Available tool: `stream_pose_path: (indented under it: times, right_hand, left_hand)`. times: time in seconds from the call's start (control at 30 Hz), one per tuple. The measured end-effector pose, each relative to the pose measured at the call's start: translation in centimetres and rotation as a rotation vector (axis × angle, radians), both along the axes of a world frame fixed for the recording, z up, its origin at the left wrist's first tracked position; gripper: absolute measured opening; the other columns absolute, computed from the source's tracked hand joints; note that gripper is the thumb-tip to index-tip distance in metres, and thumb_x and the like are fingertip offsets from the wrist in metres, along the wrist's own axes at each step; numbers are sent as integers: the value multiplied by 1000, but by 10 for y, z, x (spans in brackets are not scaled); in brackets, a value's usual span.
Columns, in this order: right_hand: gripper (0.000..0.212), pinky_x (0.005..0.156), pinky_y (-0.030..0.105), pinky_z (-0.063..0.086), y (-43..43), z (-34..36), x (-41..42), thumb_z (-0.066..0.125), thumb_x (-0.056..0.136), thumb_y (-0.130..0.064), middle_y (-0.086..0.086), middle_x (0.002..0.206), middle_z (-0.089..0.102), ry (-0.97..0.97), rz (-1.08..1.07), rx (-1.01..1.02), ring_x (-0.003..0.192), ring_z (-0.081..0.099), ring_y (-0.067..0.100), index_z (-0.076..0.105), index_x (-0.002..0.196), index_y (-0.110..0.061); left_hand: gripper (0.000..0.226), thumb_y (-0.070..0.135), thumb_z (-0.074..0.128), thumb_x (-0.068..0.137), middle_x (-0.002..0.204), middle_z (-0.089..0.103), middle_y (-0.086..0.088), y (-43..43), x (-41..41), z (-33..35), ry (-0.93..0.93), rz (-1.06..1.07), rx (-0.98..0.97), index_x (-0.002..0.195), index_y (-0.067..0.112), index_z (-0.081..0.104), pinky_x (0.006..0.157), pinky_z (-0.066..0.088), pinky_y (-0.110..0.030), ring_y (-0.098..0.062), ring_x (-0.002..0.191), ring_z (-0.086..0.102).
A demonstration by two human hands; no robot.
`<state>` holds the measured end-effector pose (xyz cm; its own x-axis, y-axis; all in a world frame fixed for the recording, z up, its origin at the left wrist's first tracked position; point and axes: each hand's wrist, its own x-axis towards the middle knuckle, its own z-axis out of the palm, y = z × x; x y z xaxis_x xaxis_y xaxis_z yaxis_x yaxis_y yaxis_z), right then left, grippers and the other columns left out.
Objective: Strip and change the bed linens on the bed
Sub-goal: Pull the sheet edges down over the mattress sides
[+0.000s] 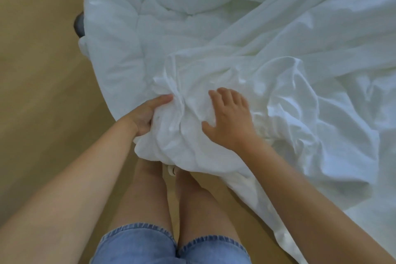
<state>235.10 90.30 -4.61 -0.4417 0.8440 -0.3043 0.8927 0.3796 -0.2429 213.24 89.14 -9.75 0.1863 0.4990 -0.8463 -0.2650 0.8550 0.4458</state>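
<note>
Slippage is the likeliest trouble in the head view. The sheet (182, 135) is bunched at the bedding's near corner, just above the person's legs (147, 195). Only the left hand (147, 113) has a grip on the bunch, thumb over it and fingers hidden beneath. The right hand (229, 118) rests on top with fingers spread, holding nothing, so a tug could shed folds. Below the bunch, sheet hangs toward the floor (42, 70) and may be trodden on. Beyond the bunch lies a puffy duvet (132, 34), whose weight may pin the sheet. Left of the duvet's edge sits a dark object (78, 24).
</note>
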Motion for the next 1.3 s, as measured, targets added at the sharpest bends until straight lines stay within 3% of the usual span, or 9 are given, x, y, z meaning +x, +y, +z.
stream_pose_path:
  times: [0.1, 0.23, 0.37, 0.47, 0.67, 0.87, 1.1, 1.23, 1.3]
  right_hand:
    - [86, 111, 48, 14, 4, -23, -19, 62, 76, -51, 12, 143, 26, -218, 187, -32, 133, 23, 32, 21, 141, -12]
    - [79, 107, 56, 23, 7, -43, -36, 59, 84, -21, 21, 144, 22, -590, 302, 17, 134, 24, 37, 10, 142, 1]
    - [32, 84, 40, 43, 34, -42, -43, 41, 91, -3, 14, 124, 51, -425, 335, -2, 114, 50, 33, 45, 123, -4]
    - [13, 60, 33, 31, 46, -10, -35, 44, 82, 0, 9, 93, 58, -151, 168, 31, 87, 56, 30, 46, 86, -11]
    - [26, 68, 40, 40, 95, 55, 69, 34, 68, -20, 29, 88, 61, 12, -483, 295, 83, 57, 47, 54, 79, -8]
    - [11, 69, 40, 36, 103, 29, 95, 44, 76, 7, 30, 96, 56, -116, -458, 135, 92, 53, 44, 50, 84, 4]
    - [30, 89, 47, 35, 101, 39, 56, 47, 76, 3, 26, 116, 48, -58, -504, 80, 108, 42, 42, 50, 106, 1]
    - [59, 108, 45, 28, 60, 70, -1, 50, 66, -12, 18, 130, 47, 376, -222, 147, 123, 39, 35, 50, 125, -2]
    - [71, 115, 43, 12, 40, 74, -29, 54, 68, -17, 13, 145, 38, 338, 97, 66, 138, 26, 29, 41, 137, -7]
  left_hand:
    - [38, 36, 73, 75, 101, 73, 1, 2, 7, 0, 77, -29, 34, 108, 18, 65, 77, 54, -29, -16, 94, 70]
    - [25, 23, 73, 79, 96, 73, -2, -6, -7, -7, 218, 193, -10, 102, 16, 66, 76, 55, -34, -21, 89, 69]
    - [36, 30, 76, 74, 95, 74, 2, -3, -16, -8, 268, 198, 55, 106, 17, 65, 71, 55, -30, -17, 87, 69]
    - [58, 44, 76, 67, 106, 72, -1, 1, -17, -3, 184, 221, 93, 117, 16, 64, 81, 53, -35, -21, 96, 69]
    - [62, 38, 76, 59, 104, 71, -8, -17, -36, -5, 346, 274, 145, 112, 8, 64, 71, 54, -32, -27, 98, 67]
    - [103, 55, 87, 29, 116, 67, -10, 3, -47, 17, 241, 38, 203, 118, 10, 62, 96, 48, -43, -27, 106, 64]
    - [63, 56, 50, 80, 128, 60, -11, 2, -46, 35, -140, -11, 86, 121, 12, 64, 95, 49, -40, -30, 116, 59]
    - [31, 25, 68, 83, 108, 70, 5, 9, -12, 54, 94, -317, 260, 112, 24, 62, 83, 52, -20, -13, 98, 67]
    - [16, 22, 64, 87, 92, 66, 17, 5, 7, 65, 356, -547, 509, 96, 35, 58, 68, 43, -3, -3, 84, 63]
